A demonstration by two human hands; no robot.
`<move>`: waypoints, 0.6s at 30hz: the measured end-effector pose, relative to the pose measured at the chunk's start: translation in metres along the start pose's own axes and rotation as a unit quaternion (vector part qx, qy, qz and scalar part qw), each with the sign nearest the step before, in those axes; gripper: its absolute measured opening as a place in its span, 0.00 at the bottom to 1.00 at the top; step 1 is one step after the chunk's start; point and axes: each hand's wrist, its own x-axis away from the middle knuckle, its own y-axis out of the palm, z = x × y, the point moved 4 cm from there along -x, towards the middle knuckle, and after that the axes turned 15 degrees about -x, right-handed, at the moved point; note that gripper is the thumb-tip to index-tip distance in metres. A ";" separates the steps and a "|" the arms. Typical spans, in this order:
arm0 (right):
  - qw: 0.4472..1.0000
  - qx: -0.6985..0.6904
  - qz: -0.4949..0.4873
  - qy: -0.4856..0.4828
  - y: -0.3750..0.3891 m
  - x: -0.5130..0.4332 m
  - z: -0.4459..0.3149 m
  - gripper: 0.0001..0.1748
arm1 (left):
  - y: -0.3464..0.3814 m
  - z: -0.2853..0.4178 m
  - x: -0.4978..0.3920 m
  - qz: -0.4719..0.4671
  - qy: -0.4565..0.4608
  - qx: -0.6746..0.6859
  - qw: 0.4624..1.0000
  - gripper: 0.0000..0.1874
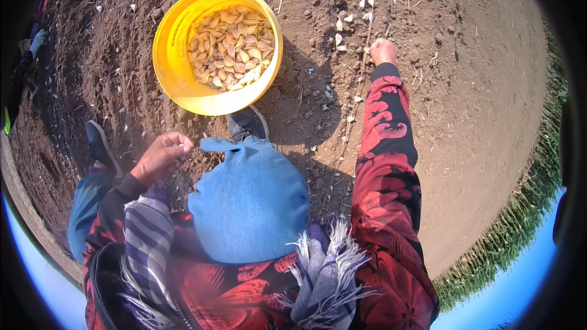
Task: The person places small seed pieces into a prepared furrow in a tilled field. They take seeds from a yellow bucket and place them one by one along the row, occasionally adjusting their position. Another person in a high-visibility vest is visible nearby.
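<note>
A yellow plastic bucket [179, 85] stands on the soil in front of me, partly filled with garlic cloves [231, 50]. My right hand [383, 51] reaches down to the ground beside a thin string [372, 7]. Its fingers are bunched, and what they may hold is hidden. Pale cloves [339, 39] lie in a line along the string, above and below that hand. Over the soil left of my bent knee [252, 201] is my left hand [165, 155], with its fingers curled in toward the thumb. Whether anything sits between them I cannot tell.
Another string [133, 62] with scattered cloves runs along the left side. At the far left edge, a person's gloved hand [39, 41] shows. My shoe [102, 146] rests on loose soil. Green plants [518, 233] border the bare ground on the right.
</note>
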 end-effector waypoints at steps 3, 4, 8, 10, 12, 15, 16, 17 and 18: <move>0.995 0.097 -0.031 0.008 0.012 -0.001 0.004 0.06 | 0.000 0.002 0.000 0.001 0.003 0.006 1.000 0.06; 0.988 0.150 -0.025 -0.014 0.015 -0.002 0.003 0.06 | -0.001 0.003 0.000 0.003 0.002 0.012 1.000 0.06; 0.996 0.078 0.028 0.030 0.023 0.005 0.012 0.08 | -0.002 0.002 0.000 0.008 -0.005 0.010 1.000 0.06; 0.997 0.077 0.014 0.014 0.020 0.009 0.009 0.08 | -0.003 0.000 -0.001 0.007 -0.006 0.007 1.000 0.06; 0.998 0.047 0.040 -0.019 0.009 0.016 -0.001 0.08 | -0.004 -0.001 0.000 0.005 0.000 0.011 1.000 0.06; 0.992 -0.064 0.080 -0.070 -0.007 0.036 -0.023 0.07 | -0.007 -0.005 0.001 0.015 -0.004 0.013 1.000 0.06; 0.988 -0.123 0.061 -0.071 -0.002 0.042 -0.032 0.08 | -0.008 -0.007 0.002 0.025 -0.015 0.013 0.999 0.07; 0.975 -0.191 0.045 -0.103 0.004 0.048 -0.044 0.08 | -0.007 -0.007 0.002 0.016 -0.006 0.008 1.000 0.06; 0.982 -0.158 0.010 -0.103 0.017 0.053 -0.054 0.08 | -0.007 -0.007 0.002 0.011 -0.004 0.005 1.000 0.06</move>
